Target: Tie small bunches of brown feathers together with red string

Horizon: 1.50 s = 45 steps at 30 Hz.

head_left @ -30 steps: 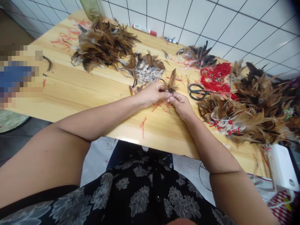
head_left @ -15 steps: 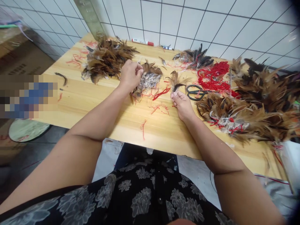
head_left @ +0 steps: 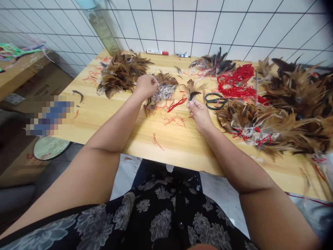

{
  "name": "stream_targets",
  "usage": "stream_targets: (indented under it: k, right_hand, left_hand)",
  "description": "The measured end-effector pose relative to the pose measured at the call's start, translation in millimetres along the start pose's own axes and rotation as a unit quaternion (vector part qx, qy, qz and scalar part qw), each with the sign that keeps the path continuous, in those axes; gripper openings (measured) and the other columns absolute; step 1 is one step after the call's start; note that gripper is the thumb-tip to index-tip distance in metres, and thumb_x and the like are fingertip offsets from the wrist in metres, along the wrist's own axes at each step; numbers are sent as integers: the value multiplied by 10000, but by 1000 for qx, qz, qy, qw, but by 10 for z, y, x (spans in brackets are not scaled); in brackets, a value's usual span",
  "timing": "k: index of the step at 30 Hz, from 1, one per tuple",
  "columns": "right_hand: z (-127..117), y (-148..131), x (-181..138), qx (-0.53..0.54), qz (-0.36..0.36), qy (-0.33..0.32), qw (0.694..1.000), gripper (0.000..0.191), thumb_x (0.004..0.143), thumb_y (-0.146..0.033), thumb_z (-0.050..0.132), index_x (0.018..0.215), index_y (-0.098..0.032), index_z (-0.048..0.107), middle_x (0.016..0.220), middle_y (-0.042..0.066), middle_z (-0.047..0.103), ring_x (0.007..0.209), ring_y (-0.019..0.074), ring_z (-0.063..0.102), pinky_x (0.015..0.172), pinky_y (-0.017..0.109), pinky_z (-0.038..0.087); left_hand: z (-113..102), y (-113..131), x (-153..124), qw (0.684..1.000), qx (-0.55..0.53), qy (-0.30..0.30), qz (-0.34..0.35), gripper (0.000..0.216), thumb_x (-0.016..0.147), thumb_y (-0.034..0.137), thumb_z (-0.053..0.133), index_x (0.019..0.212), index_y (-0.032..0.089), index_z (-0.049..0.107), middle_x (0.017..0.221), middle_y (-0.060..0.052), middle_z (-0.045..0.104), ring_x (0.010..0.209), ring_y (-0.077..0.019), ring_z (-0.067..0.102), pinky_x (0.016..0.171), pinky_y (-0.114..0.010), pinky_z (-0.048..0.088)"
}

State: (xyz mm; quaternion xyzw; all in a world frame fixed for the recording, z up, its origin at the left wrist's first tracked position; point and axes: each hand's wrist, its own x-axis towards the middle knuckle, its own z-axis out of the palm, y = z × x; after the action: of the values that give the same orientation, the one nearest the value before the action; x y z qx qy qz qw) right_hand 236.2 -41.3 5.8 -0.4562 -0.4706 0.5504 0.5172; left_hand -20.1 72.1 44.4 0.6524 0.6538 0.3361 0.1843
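My right hand (head_left: pixel 199 113) pinches the base of a small bunch of brown and black feathers (head_left: pixel 191 87), their tips fanned away from me. A bit of red cord shows below those fingers. With curled fingers, my left hand (head_left: pixel 147 85) hovers at the left side of a pile of feathers with pale fluffy bases (head_left: pixel 166 91); anything in its grip is hidden. Short red cords (head_left: pixel 177 104) lie on the table between both hands. Just right of the held bunch are black-handled scissors (head_left: pixel 215 101), their blades partly covered by feathers.
A large brown feather heap (head_left: pixel 122 74) sits at the left and tied bunches (head_left: pixel 249 128) at the right. Behind the scissors is a tangle of red cord (head_left: pixel 236 81). A red marker (head_left: pixel 156 52) and a tall bottle (head_left: pixel 102 31) are by the tiled wall.
The camera view has shifted slightly, showing more of the bottle and the left side. Both hands keep nearly the same places and grips; the feather bunch stays in my right hand.
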Motion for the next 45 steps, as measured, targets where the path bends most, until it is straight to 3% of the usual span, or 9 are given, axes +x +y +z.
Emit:
stream_targets:
  k: [7, 11, 16, 20, 23, 28, 36, 41, 45]
  right_hand:
    - [-17, 10, -12, -5, -6, -6, 1000, 375, 1046, -412, 781, 768, -244, 595, 626, -84, 407, 619, 107, 291, 650, 281, 275]
    - [-39, 8, -8, -3, -7, -3, 1000, 378, 1048, -409, 797, 774, -241, 598, 636, -84, 406, 615, 100, 291, 638, 282, 262]
    - [-53, -1, -2, -31, 0, 2, 1000, 534, 1044, -625, 884, 792, -237, 619, 651, -76, 421, 630, 102, 323, 629, 268, 313]
    - [-56, 29, 5, -53, -4, 2, 999, 588, 1029, -720, 897, 813, -234, 648, 664, -74, 410, 638, 104, 364, 617, 270, 337]
    - [-57, 81, 25, -66, -11, 0, 998, 599, 1028, -761, 883, 825, -236, 675, 672, -71, 401, 650, 108, 391, 622, 276, 356]
    - [-49, 156, 70, -69, -15, -1, 997, 640, 979, -826, 897, 827, -237, 700, 697, -42, 491, 728, 131, 468, 669, 284, 420]
    - [-31, 77, 70, -61, 13, -16, 998, 523, 951, -636, 1007, 814, -224, 717, 773, -12, 672, 821, 151, 562, 759, 304, 492]
    - [-34, 71, 51, -64, -4, -28, 998, 526, 973, -602, 996, 796, -214, 688, 740, -37, 602, 759, 126, 510, 740, 292, 440]
    - [-81, 72, 19, -49, -8, -20, 999, 462, 1058, -512, 917, 808, -214, 666, 683, -69, 487, 659, 99, 392, 674, 277, 343]
  left_hand:
    - [-54, -81, -144, 990, -134, 30, -8, 309, 909, 62, 824, 740, 244, 640, 693, 19, 548, 812, -219, 566, 923, -341, 532]
    - [5, -80, -208, 950, -302, -71, -43, 301, 953, 178, 925, 805, 231, 668, 722, 12, 577, 685, -171, 522, 741, -324, 508]
    - [92, 167, -477, 880, -433, -192, -7, 369, 916, 383, 1124, 964, 239, 788, 853, -9, 708, 776, -182, 656, 814, -360, 614]
    - [188, 378, -722, 866, -451, -217, -14, 357, 956, 318, 1134, 1025, 226, 796, 883, -8, 735, 882, -213, 773, 871, -364, 645]
    - [285, 466, -841, 867, -454, -202, -19, 316, 989, 200, 1084, 1029, 209, 771, 931, -12, 758, 925, -223, 812, 896, -365, 646]
    - [431, 517, -920, 884, -431, -181, -9, 360, 1028, 202, 1056, 1057, 218, 697, 962, -13, 781, 1072, -264, 828, 999, -411, 647]
    - [475, 522, -923, 912, -367, -183, 27, 372, 1069, 227, 1006, 1071, 230, 634, 935, -2, 741, 1242, -280, 785, 1086, -437, 597]
    - [558, 519, -899, 927, -337, -150, 64, 295, 1025, 187, 974, 1103, 223, 691, 1036, -38, 773, 1206, -292, 801, 1055, -420, 621]
    - [409, 353, -599, 960, -251, -50, 112, 255, 999, 237, 968, 1116, 241, 742, 1212, -73, 812, 1269, -327, 776, 1091, -441, 616]
